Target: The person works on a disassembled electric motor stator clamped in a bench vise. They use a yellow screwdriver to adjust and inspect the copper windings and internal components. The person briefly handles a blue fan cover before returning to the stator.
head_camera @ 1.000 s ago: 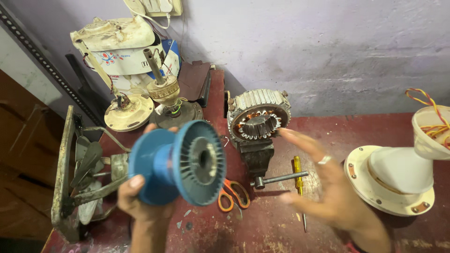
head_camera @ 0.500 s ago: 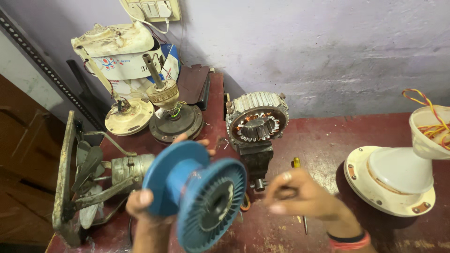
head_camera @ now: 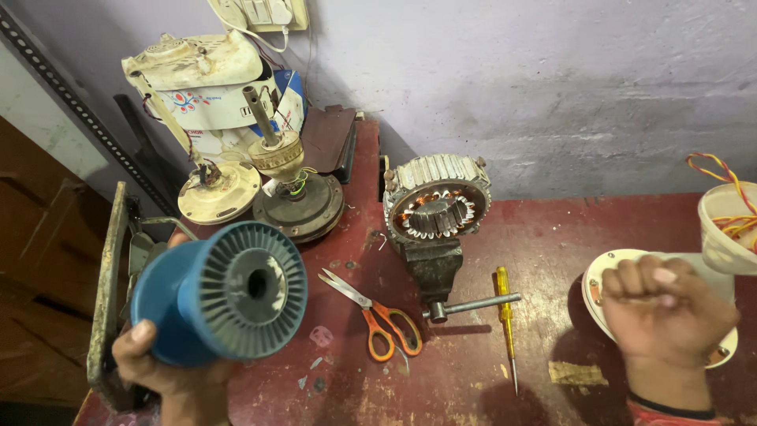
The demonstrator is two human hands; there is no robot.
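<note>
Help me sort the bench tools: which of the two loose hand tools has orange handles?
The orange-handled scissors, lying open left of the vise. The other, the yellow-handled screwdriver, is one thin straight shaft right of it.

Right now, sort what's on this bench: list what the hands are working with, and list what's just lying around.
In hand:
- blue spool, gripped by the left hand
- right hand, closed in a fist; what it holds cannot be seen

Lying about:
- orange-handled scissors
- yellow screwdriver
- motor stator clamped in a small vise
- white fan cover
- old fan motors at the back
</note>
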